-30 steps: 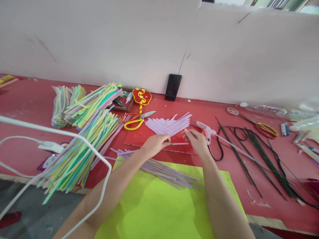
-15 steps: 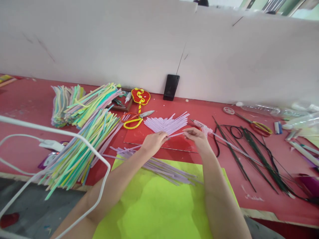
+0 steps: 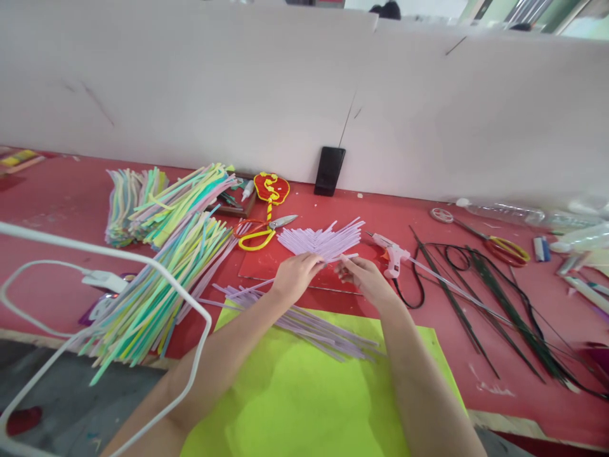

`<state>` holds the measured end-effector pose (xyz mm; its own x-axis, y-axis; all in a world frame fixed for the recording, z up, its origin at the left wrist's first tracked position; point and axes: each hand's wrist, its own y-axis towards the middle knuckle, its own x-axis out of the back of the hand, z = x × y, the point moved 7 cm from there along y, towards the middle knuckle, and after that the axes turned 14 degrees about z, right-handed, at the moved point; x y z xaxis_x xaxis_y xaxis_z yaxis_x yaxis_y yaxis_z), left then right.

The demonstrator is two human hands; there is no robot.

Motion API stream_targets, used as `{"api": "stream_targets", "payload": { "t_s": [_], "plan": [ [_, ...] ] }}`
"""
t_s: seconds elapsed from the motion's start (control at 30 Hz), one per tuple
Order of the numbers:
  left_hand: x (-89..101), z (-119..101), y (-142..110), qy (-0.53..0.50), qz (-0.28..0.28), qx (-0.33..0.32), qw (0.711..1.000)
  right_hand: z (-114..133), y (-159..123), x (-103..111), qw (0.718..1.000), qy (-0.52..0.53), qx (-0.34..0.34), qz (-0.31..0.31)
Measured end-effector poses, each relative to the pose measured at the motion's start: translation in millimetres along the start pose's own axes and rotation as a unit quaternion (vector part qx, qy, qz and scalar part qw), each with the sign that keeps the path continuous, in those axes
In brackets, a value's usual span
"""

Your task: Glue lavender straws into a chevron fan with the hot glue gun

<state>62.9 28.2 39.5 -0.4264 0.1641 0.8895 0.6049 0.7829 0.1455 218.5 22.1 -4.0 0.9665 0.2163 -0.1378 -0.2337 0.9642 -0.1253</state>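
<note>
Between my two hands a lilac pipe cleaner (image 3: 334,259) runs roughly level. My left hand (image 3: 299,274) is closed on its left end, at the lower edge of a fan of lilac pipe cleaners (image 3: 316,241). The fingers of my right hand (image 3: 362,278) pinch the same pipe cleaner farther right, its tip poking out above them. That fan lies on a red board (image 3: 257,265) in a leaf-like V pattern. Below my wrists, loose lilac pipe cleaners (image 3: 328,333) lie across a yellow-green sheet (image 3: 304,400).
A pink glue gun (image 3: 394,254) rests right of my right hand. Scissors (image 3: 266,233) and a red-yellow ornament (image 3: 271,188) lie behind the board. Bundled pastel pipe cleaners (image 3: 162,285) fill the left; a white cable (image 3: 202,343) loops in front. Dark green stems (image 3: 514,311) lie right.
My right hand has moved left along the pipe cleaner, closer to my left hand, which stays at the fan's lower edge. The view has shifted slightly.
</note>
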Motion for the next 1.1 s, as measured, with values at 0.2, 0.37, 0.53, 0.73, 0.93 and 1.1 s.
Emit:
{"api": "stream_targets", "payload": {
  "t_s": [0.2,0.37,0.53,0.73,0.93,1.1],
  "plan": [
    [-3.5,-6,2,-0.004,0.018,-0.039,0.999,-1,2,8,0.997,0.047,0.024,-0.054],
    [-4.4,-2,4,-0.01,0.02,-0.038,0.999,4,-6,41,0.97,0.121,0.094,-0.187],
    [-5.8,-4,5,0.016,0.033,-0.05,0.998,6,-9,48,0.964,0.128,0.1,-0.212],
    [0.2,-10,1,0.089,0.009,-0.06,0.994,3,-4,34,0.98,0.073,0.063,-0.171],
    [-9.1,3,-1,0.096,0.082,0.04,0.991,-13,2,29,0.988,0.013,-0.008,-0.154],
    [-18.6,10,-1,0.08,0.145,0.084,0.983,-19,7,24,0.99,-0.002,-0.016,-0.142]
  ]
}}
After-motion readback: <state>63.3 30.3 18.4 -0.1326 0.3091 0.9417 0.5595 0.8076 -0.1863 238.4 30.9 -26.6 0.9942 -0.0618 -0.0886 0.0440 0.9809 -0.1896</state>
